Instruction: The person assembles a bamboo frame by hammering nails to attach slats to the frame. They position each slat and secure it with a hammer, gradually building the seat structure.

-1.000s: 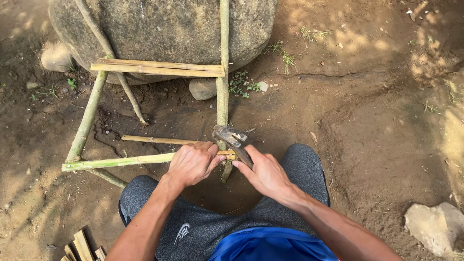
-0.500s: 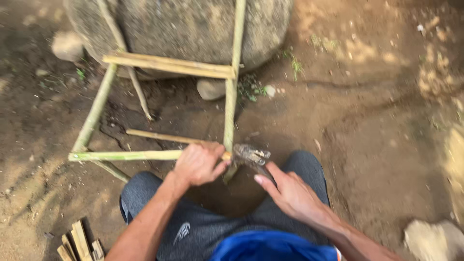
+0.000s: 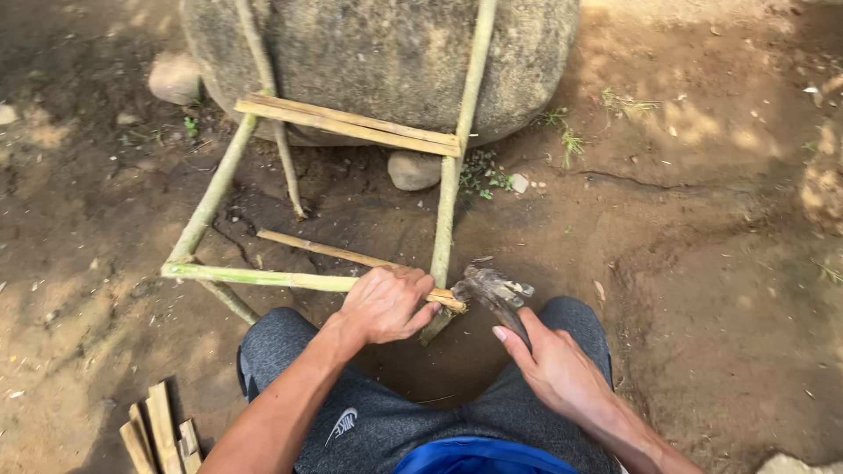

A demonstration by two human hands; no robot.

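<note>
I'm seeing the left hand (image 3: 384, 305) gripping the bamboo crosspiece (image 3: 263, 278) by the big boulder (image 3: 386, 53), right hand (image 3: 555, 369) clamping a hammer (image 3: 493, 290).

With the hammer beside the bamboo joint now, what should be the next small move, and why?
Probably a short, controlled tap on the joint. The right hand holds the hammer with its head right beside the joint where the horizontal bamboo rail meets the upright pole. The left hand grips the rail's end, so its fingers lie very close to the strike.
</note>
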